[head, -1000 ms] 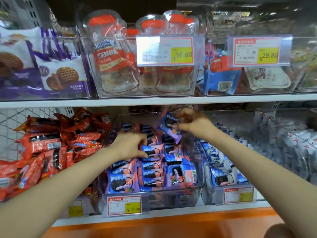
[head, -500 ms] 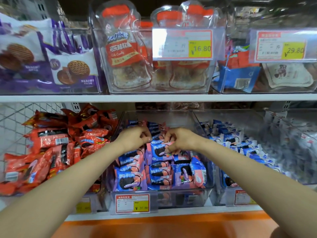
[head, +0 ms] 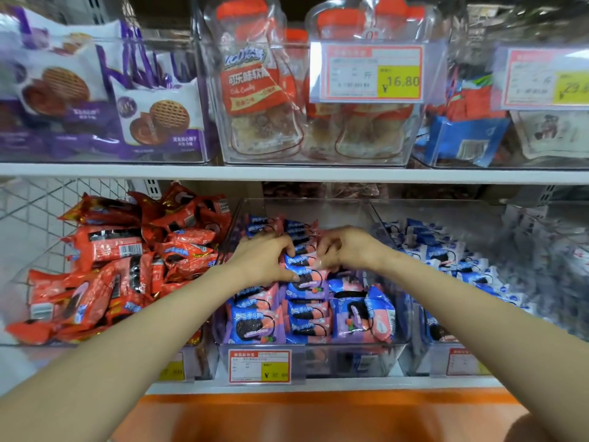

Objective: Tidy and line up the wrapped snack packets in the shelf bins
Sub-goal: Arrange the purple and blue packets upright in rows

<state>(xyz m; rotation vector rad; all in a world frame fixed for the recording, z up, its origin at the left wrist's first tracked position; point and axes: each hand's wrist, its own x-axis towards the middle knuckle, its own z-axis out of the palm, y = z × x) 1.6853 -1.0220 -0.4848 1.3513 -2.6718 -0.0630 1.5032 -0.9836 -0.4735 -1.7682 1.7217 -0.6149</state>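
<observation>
Blue packet (head: 302, 267) — left hand (head: 264, 261), right hand (head: 349, 250) gripping.

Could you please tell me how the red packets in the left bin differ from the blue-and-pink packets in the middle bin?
The red packets lie heaped at all angles; the blue-and-pink packets mostly stand in rows. No hand touches the red packets; the left hand and right hand grip one of the blue-and-pink packets. Both are small wrapped snacks on the lower shelf.
</observation>
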